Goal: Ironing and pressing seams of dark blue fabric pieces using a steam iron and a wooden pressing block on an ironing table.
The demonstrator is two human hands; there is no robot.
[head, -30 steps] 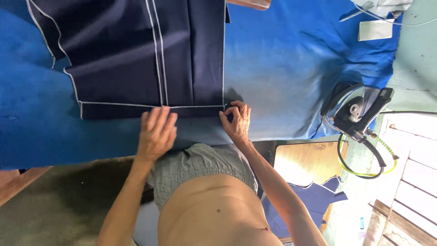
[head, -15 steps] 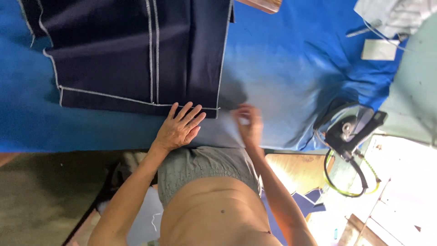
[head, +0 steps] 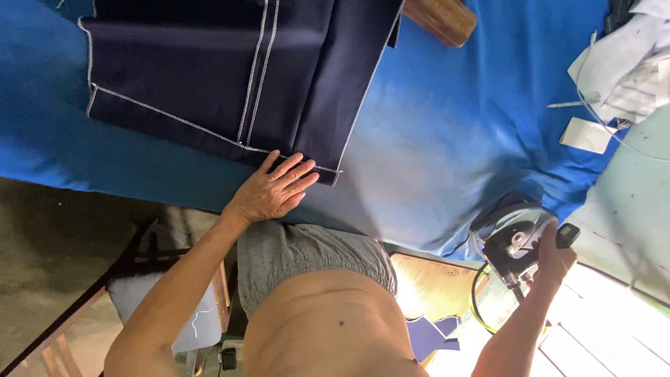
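Here, one left hand (head: pixel 272 192) flat on navy cloth (head: pixel 230 77), one right hand (head: pixel 555 262) — gripping iron (head: pixel 516 248)

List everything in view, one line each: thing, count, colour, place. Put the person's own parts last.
fabric piece: one, navy with white stitching, upper left on the pad
pressing pad: one, blue, across the middle
iron: one, black, right edge of the pad
wooden block: one, brown, top centre
cloth and paper scraps: several, white, top right
shorts: one pair, grey, bottom centre
left hand: one, flat on the fabric's near corner
right hand: one, on the iron's handle
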